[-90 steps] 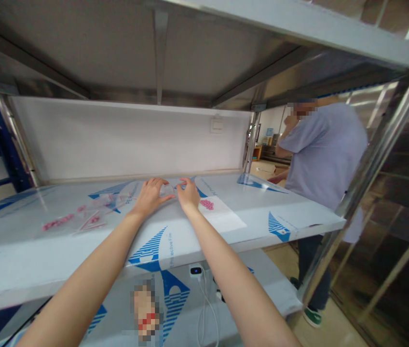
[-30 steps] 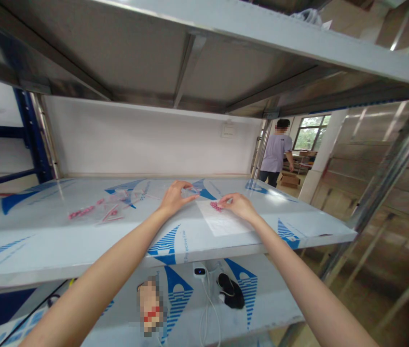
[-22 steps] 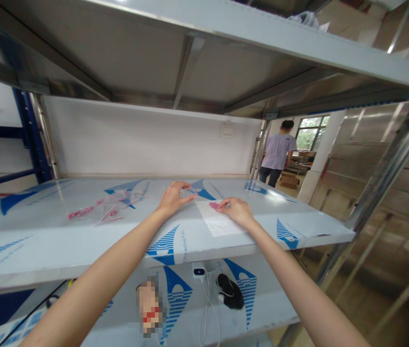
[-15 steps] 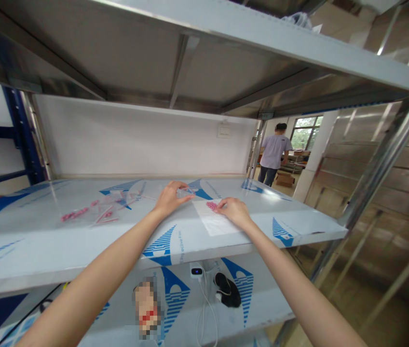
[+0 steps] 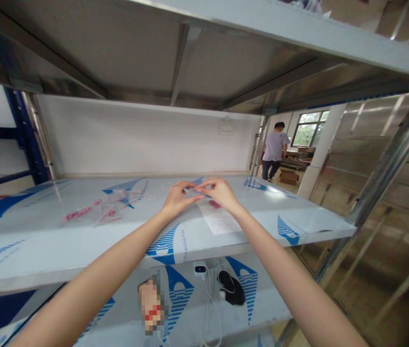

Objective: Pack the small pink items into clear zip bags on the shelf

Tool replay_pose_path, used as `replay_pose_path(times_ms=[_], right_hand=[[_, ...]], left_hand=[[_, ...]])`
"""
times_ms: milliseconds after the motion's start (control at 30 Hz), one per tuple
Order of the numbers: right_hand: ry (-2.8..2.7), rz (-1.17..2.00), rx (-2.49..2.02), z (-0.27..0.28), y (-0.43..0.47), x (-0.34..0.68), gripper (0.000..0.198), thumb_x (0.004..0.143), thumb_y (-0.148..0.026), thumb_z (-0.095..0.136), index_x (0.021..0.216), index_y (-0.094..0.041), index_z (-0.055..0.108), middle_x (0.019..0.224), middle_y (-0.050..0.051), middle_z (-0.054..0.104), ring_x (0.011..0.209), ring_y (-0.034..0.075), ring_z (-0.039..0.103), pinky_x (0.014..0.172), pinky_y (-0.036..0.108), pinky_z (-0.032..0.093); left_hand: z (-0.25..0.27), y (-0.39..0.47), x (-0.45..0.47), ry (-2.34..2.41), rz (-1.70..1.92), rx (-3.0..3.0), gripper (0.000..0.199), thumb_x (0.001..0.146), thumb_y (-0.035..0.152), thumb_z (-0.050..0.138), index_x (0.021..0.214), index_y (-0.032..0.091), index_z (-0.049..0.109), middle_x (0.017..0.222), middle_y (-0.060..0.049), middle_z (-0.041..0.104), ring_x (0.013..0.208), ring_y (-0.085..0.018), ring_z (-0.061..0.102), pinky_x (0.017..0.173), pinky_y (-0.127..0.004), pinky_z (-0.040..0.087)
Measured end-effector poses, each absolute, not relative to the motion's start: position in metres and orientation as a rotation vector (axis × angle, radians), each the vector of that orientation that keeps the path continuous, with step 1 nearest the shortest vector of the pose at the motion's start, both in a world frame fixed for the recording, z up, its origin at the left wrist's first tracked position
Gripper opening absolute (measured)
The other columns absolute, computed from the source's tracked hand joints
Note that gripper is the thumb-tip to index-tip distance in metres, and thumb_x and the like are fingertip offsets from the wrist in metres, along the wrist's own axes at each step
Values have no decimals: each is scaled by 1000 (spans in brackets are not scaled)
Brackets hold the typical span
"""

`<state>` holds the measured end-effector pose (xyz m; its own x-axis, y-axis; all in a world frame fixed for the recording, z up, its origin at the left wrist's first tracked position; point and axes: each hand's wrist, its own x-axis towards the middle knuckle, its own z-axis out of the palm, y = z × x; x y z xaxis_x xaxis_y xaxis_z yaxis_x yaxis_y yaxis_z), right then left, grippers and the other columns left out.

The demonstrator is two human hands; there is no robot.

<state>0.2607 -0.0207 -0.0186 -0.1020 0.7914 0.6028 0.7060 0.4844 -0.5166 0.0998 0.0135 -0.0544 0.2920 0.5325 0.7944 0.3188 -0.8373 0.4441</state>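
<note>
My left hand (image 5: 177, 198) grips a small clear plastic bag (image 5: 190, 192) between thumb and fingers, just above the shelf. My right hand (image 5: 221, 192) meets it there, its fingertips pinched together at the bag's opening; whatever they hold is too small to make out. Below my right hand, a small cluster of pink beads (image 5: 214, 204) lies on a white sheet (image 5: 222, 225). Off to the left rest more pink pieces (image 5: 77, 213), pink sticks (image 5: 108, 214) and clear bags (image 5: 117, 196).
The work shelf (image 5: 92, 250) is covered in printed protective film, with a metal shelf (image 5: 135, 62) overhead. On the lower level are a white charging device (image 5: 200, 268) with cables and a black object (image 5: 231, 288). Metal posts stand at the sides. A person (image 5: 276, 147) is in the background.
My right hand has moved from the pink beads up and left to the bag in my left hand. The left hand stays nearly in place. The background person has moved farther off.
</note>
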Motion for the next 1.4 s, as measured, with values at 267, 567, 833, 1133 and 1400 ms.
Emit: replay_pose_path(times_ms=[267,567,833,1133,1400], right_hand=[[-1770,119,-1230,-33,-20,292,16,78,-23,63,91,-24,73,94,3,68,79,14,59,70,25,45],[-1965,-46,-1652,-69,-28,332,14,72,-35,70,84,-28,74,95,0,68,89,19,60,82,30,43],[-1774,136,-1577,-62,-27,320,14,74,-32,67,80,-22,73,89,3,69,83,17,60,76,27,44],[-1783,105,-1331,-28,-26,267,15,75,-35,67,80,-23,73,84,1,68,75,14,59,67,23,41],[-1625,-81,-1519,-30,-27,283,22,81,-41,59,86,-25,73,87,1,69,72,15,58,66,25,40]], left_hand=[[-54,17,99,820,1550,2308,34,67,46,71,90,20,67,91,-3,68,82,-17,59,67,-26,45],[-53,19,97,892,1495,2319,33,69,44,71,90,19,67,93,-4,68,84,-16,58,66,-26,44],[-53,19,96,913,1447,2352,33,69,44,70,91,19,67,95,-5,68,82,-17,59,69,-27,45],[-56,21,99,862,1409,2377,34,69,46,69,90,19,69,91,-5,69,79,-17,59,68,-28,44],[-55,24,94,918,1409,2380,40,68,52,68,90,20,69,92,-5,68,79,-17,59,71,-29,44]])
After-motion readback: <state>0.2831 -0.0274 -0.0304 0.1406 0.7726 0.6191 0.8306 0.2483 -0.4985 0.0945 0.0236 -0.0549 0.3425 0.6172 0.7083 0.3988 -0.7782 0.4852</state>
